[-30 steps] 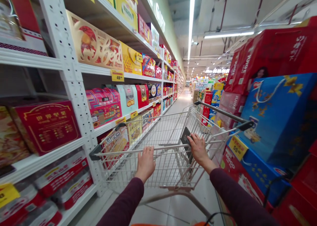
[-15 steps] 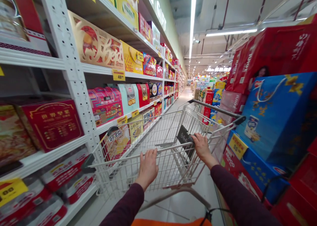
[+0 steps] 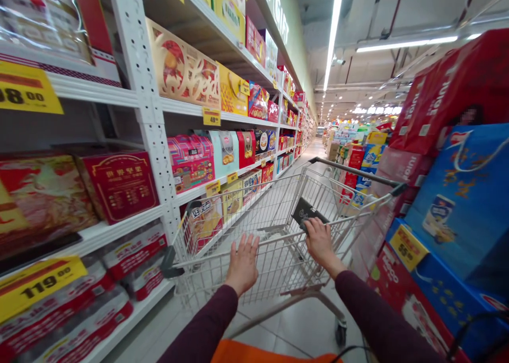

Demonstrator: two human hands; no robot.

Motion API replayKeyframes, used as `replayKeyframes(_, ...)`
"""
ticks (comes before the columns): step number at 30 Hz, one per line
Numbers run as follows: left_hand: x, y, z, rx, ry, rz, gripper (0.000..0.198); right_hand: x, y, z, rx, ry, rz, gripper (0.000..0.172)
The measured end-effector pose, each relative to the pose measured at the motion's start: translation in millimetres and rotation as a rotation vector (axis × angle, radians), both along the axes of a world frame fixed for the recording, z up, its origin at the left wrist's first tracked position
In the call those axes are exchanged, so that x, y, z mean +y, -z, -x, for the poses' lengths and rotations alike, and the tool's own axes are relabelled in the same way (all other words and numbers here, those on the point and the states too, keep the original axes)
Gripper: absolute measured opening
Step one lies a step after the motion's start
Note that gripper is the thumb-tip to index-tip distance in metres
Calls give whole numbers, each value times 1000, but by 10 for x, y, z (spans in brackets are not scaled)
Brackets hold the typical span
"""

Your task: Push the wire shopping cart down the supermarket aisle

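Observation:
My hands are on the near rail of a wire shopping cart (image 3: 254, 267). My left hand (image 3: 242, 265) has its fingers spread wide and rests at the rail without gripping it. My right hand (image 3: 320, 244) is wrapped around the same rail further right. Just beyond the right fingers lies a black wallet or phone case (image 3: 310, 212), its exact kind unclear. Inside the cart I see only bare wire. Dark maroon sleeves cover both my forearms.
White metal shelving (image 3: 153, 119) full of gift boxes runs along the left. Large red and blue gift boxes (image 3: 457, 204) are stacked close on the right. A tiled aisle floor (image 3: 306, 161) stretches ahead. An orange fabric (image 3: 270, 352) shows at the bottom edge.
My left hand's fingers have opened and spread from their grip on the rail. The shelves and cart have shifted rightward in view, and the cart has moved further along the aisle.

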State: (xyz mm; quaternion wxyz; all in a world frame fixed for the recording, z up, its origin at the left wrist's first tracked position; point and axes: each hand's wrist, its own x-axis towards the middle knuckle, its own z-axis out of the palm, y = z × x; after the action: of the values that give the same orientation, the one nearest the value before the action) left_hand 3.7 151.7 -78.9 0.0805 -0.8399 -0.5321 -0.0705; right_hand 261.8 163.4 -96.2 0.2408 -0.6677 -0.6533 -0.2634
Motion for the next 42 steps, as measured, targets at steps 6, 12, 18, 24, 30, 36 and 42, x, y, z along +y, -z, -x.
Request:
replayKeyframes(6, 31, -61, -109, 12, 31, 69, 81, 53, 117, 546, -35, -44, 58, 53)
replayKeyframes(12, 93, 43, 160, 36, -80, 20, 78, 64, 64, 399, -101, -29, 137, 57)
replayKeyframes(18, 43, 103, 337, 51, -99, 34, 80, 74, 37, 647, -58, -32, 195, 56)
replayKeyframes(24, 25, 48, 212, 38, -124, 87, 81, 61, 124, 1051, -73, -125, 206, 61)
replayKeyframes(30, -12, 33, 143, 29, -96, 116, 87, 26, 60, 1049, -68, -100, 224, 61)
replayKeyframes(36, -26, -8, 36, 6, -90, 168, 89, -20, 30, 1260, -64, -187, 278, 60)
replayKeyframes(42, -61, -2, 230, -18, -140, 162, 83, -32, 74, 1132, -94, -168, 259, 60)
